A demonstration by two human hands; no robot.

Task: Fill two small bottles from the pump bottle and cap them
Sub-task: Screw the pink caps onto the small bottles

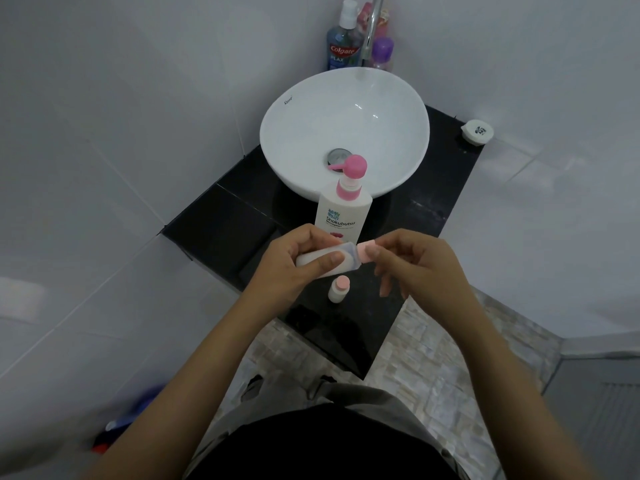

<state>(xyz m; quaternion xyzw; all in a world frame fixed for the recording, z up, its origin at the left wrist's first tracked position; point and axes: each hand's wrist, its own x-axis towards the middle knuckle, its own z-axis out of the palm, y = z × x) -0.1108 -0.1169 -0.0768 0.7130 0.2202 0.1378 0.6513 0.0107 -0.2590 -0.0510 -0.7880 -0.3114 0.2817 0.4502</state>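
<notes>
On the left, white tiled wall (104, 133) runs down to a blurred blue and red object (131, 420) low on the floor. The left hand (291, 268) is curled around a small white bottle (329, 259), tipped on its side above the surface, thumb pressed on its body. Just below it a second small bottle (337, 289) stands upright on the black surface (214, 230), its pink cap on. Behind the hands the white pump bottle (344, 211) stands at the front of the round white sink (304, 109), its pink nozzle pointing left over the drain (337, 157); the held bottle hides its lower label. At the back, a blue mouthwash bottle (341, 46), a chrome tap (372, 29) and a purple-capped bottle (382, 53) crowd the corner. The right hand (415, 261) pinches a pink cap (366, 249) at the held bottle's mouth with thumb and forefinger, the other fingers loosely spread. Whether the cap is seated cannot be told. Far right, a small round white container (478, 130) sits at the surface's corner. Pale mottled floor tiles (433, 358) lie beneath.
</notes>
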